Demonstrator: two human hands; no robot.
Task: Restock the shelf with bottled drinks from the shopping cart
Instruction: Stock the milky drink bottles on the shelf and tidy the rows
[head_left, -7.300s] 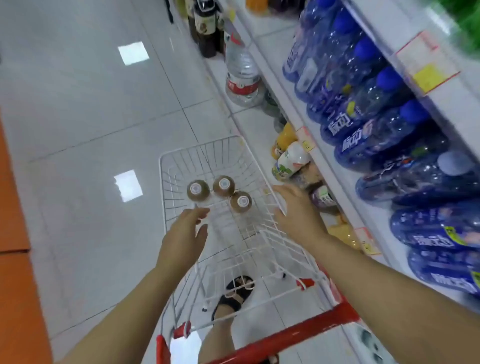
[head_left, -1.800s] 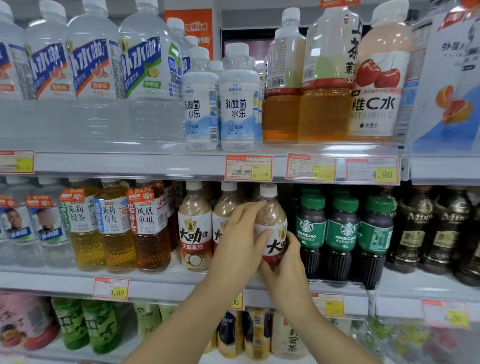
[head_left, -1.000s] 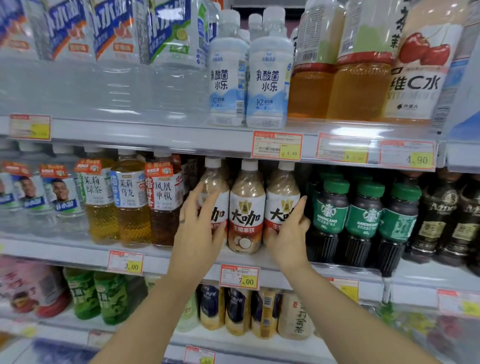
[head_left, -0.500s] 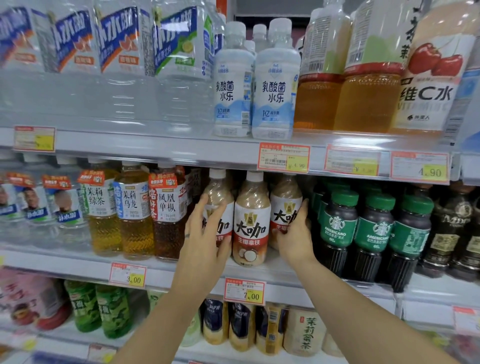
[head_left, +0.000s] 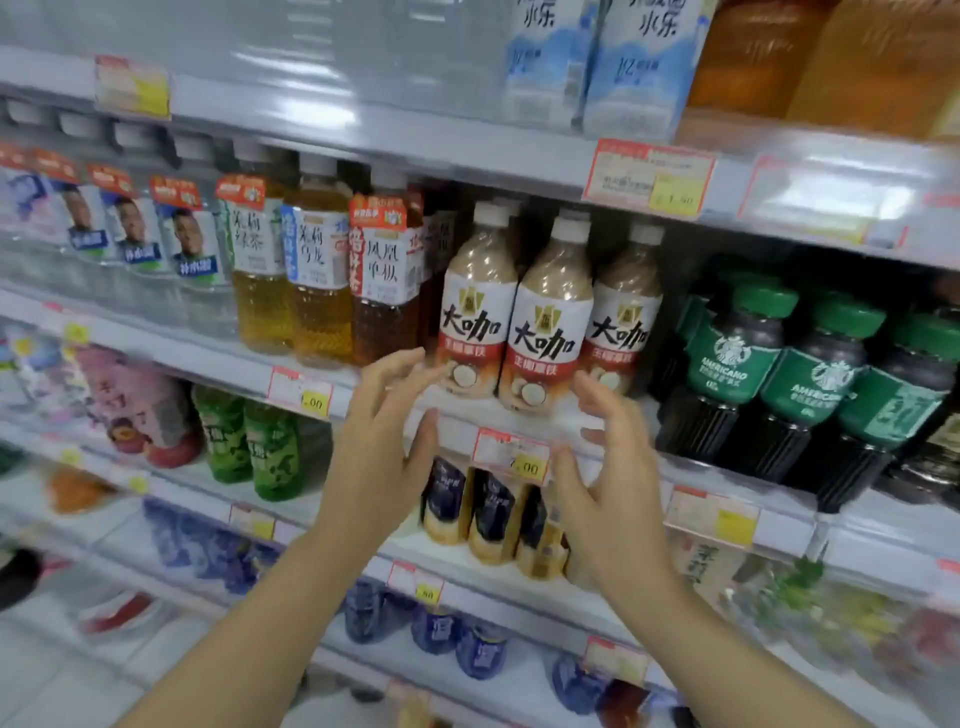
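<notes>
The shelf (head_left: 197, 358) runs across the whole view in several tiers, its front rail sloping down to the right. Packed rows of drinks stand on it: amber tea bottles (head_left: 317, 291) on the left of the middle tier and dark green-capped coffee bottles (head_left: 737, 364) on the right. Between those two groups, at the front edge of the middle tier, three milk-coffee bottles (head_left: 553, 317) stand side by side, touching. Each is upright with its long axis vertical, its white cap on top and its red-and-white label facing outward. Two bare forearms rise from the lower edge of the view toward them. The left hand (head_left: 379, 447) is held in front of the rail below the leftmost of the three, and the right hand (head_left: 613, 483) is below the rightmost. The palms are turned toward each other. The fingers of both are spread and slightly curved, and grip nothing. The upper fingertips come close to the bottle bases, and I cannot tell whether they touch. A price tag (head_left: 511, 457) on the rail shows between the two hands.
</notes>
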